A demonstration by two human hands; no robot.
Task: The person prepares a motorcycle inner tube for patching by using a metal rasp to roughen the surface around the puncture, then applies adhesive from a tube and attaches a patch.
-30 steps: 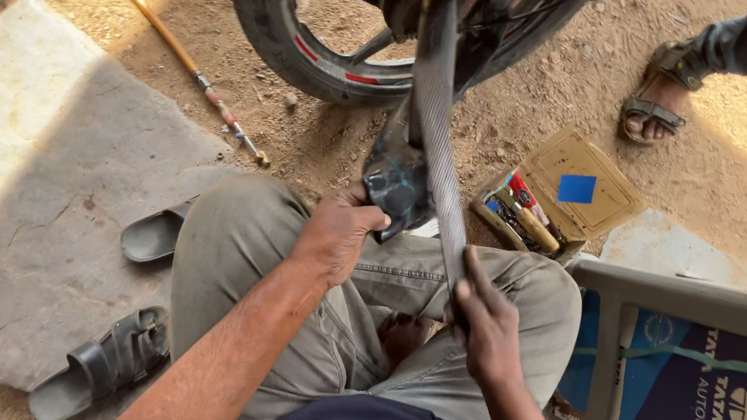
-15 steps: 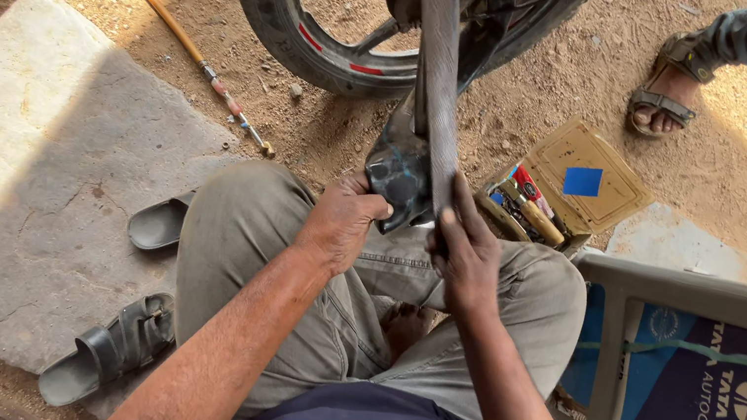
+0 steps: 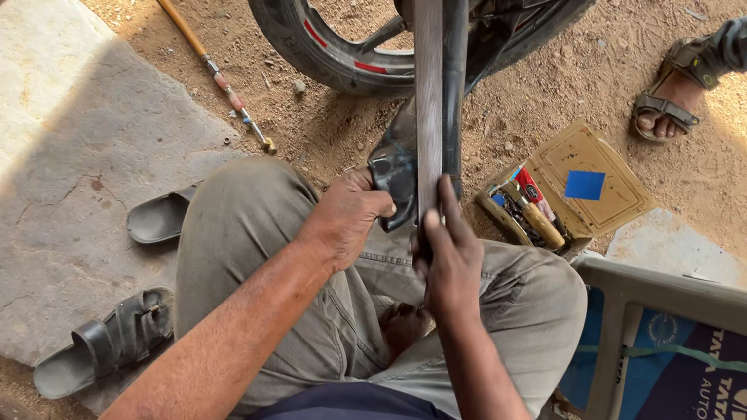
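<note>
A long dark rubber inner tube [image 3: 429,79] stretches from the motorcycle wheel [image 3: 324,17] down to my lap. My left hand [image 3: 344,220] grips the folded black lower part of the tube just above my knee. My right hand [image 3: 452,252] lies flat on the grey stretched strip, fingers pressed along it, right beside the left hand. I sit with both knees bent in grey-green trousers.
An open cardboard box [image 3: 561,190] of small tools and tubes lies on the sand to the right. A grey plastic crate frame [image 3: 698,371] stands at lower right. Two dark sandals [image 3: 108,343] rest on a stone slab [image 3: 14,143]. A yellow hose [image 3: 166,7] crosses upper left. Another person's sandalled foot [image 3: 672,92] stands at upper right.
My right hand has slid up the tube strip from my thigh to beside the left hand. The view has shifted slightly closer to the wheel.
</note>
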